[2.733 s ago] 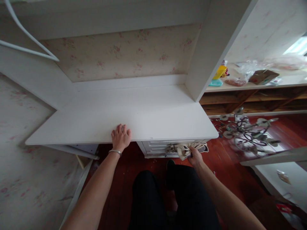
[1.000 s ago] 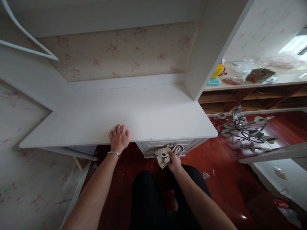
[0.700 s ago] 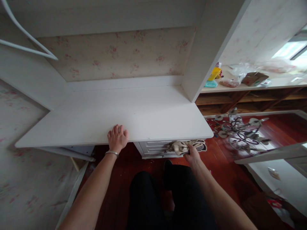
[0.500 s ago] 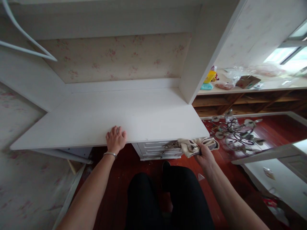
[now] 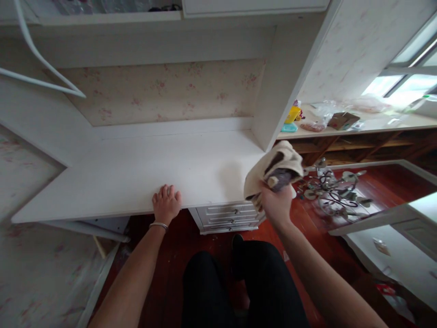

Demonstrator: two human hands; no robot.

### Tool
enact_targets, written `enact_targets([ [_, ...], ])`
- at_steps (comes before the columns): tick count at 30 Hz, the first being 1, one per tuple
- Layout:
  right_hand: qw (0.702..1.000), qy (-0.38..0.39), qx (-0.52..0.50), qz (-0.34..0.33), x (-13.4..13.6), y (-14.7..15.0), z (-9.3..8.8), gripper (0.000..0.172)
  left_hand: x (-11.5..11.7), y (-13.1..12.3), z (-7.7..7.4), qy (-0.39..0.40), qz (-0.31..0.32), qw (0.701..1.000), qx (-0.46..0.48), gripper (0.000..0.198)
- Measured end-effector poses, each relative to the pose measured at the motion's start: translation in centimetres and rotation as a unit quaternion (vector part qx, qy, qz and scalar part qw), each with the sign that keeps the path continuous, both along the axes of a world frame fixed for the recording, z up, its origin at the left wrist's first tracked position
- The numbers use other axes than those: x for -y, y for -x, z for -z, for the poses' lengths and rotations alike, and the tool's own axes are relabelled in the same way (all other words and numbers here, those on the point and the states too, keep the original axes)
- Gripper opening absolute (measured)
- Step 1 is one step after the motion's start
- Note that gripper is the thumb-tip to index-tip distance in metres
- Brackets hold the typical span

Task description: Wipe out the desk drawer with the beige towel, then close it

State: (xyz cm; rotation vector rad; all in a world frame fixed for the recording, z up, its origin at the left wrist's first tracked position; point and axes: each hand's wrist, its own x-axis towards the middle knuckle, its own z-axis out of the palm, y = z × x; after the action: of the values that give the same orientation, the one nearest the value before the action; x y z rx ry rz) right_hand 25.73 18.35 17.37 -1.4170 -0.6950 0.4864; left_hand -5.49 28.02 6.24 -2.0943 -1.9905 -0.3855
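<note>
My left hand [image 5: 166, 202] lies flat near the front edge of the white desk [image 5: 136, 168], its fingers spread a little and a bracelet at the wrist. In my right hand [image 5: 278, 202] is a bunched cloth [image 5: 259, 175], beige with dark grey parts, lifted above the right end of the desk. A faint shadow falls on the desktop to the left of the cloth. The fingers of my right hand are partly hidden by the folds. Under the desk stands a white drawer unit [image 5: 228, 216] with small knobs.
A chandelier [image 5: 336, 191] lies on the red floor at right. Behind it, a low shelf [image 5: 375, 127] holds plastic bags and a cardboard box [image 5: 343, 120]. A white cable [image 5: 44, 59] hangs at upper left. White furniture [image 5: 392, 246] stands at lower right.
My right hand has raised the cloth from the desk's front edge to above the desktop's right end. My left hand stays on the desk. The view has tilted up slightly.
</note>
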Motion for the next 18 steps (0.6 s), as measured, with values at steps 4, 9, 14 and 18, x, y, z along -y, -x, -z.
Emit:
enact_targets([
  [4,0.933,-0.013,0.330,-0.147,-6.3,3.6,0.5,0.063,-0.1,0.1,0.1,0.008,0.002,1.000,-0.001,0.046],
  [9,0.789,0.185,0.438,-0.389,-9.4,7.9,4.8,0.066,0.2,0.1,-0.1,-0.005,0.005,1.000,0.001,0.047],
  [14,0.813,0.114,0.431,-0.373,-8.1,4.1,7.4,0.060,0.0,-0.2,-0.3,0.009,-0.006,1.000,0.010,0.045],
  [18,0.882,0.119,0.406,-0.208,-6.1,-4.8,9.5,0.041,-0.3,1.0,-0.3,0.037,0.022,0.994,0.098,0.040],
])
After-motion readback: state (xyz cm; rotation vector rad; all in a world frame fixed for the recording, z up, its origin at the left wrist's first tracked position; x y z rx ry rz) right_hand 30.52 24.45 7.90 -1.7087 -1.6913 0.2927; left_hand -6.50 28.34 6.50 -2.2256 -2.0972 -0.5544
